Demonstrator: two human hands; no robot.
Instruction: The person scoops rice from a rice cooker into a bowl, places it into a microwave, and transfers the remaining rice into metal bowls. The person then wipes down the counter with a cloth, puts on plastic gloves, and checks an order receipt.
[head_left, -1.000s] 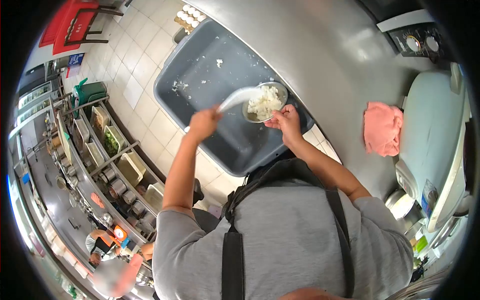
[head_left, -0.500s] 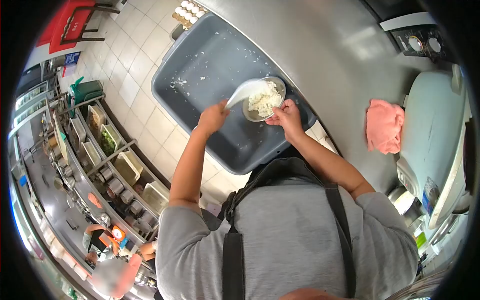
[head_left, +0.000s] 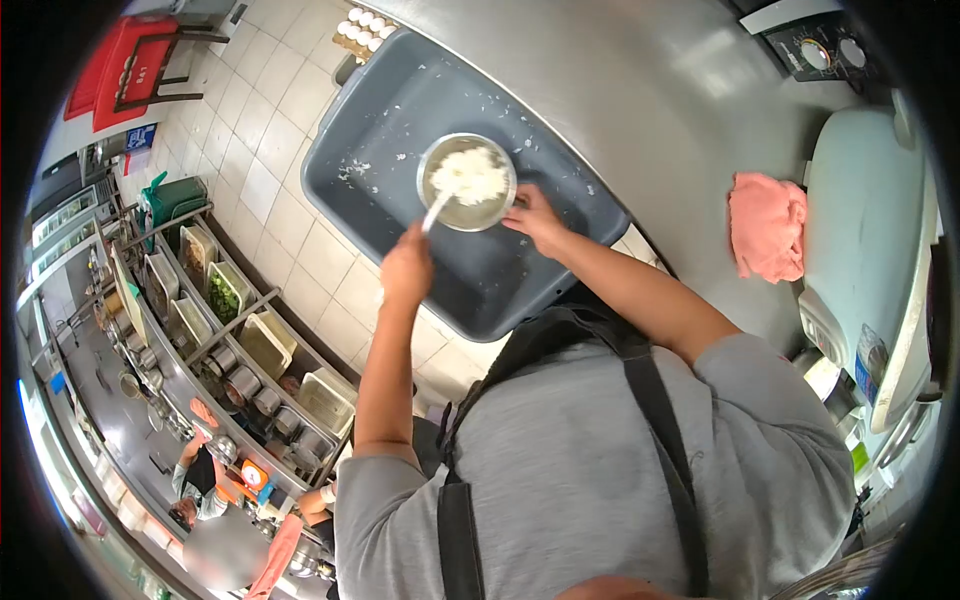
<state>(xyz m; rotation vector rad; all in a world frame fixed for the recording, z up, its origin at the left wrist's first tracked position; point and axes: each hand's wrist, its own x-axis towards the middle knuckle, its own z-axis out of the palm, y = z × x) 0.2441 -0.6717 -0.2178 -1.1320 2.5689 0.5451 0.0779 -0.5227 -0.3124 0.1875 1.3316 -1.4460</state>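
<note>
My left hand (head_left: 407, 266) is closed round the handle of a white rice paddle (head_left: 436, 211). The paddle's blade reaches into a round metal bowl (head_left: 492, 218) and is partly hidden by white rice (head_left: 470, 176). My right hand (head_left: 537, 220) grips the bowl's rim at its lower right, thumb and fingers pressed on the edge. Bowl and paddle are over a deep grey plastic tub (head_left: 400, 110), whose inside has scattered grains of rice stuck to it.
A steel counter (head_left: 600, 90) runs along the tub's right side, with a pink cloth (head_left: 768, 227) on it. Egg cartons (head_left: 362, 32) stand beyond the tub. At left, food containers (head_left: 268, 342) line a prep station, where other people stand.
My right hand has carried the bowl left and slightly up over the tub. The paddle has gone from tilted over the bowl's edge to dipping into the rice.
</note>
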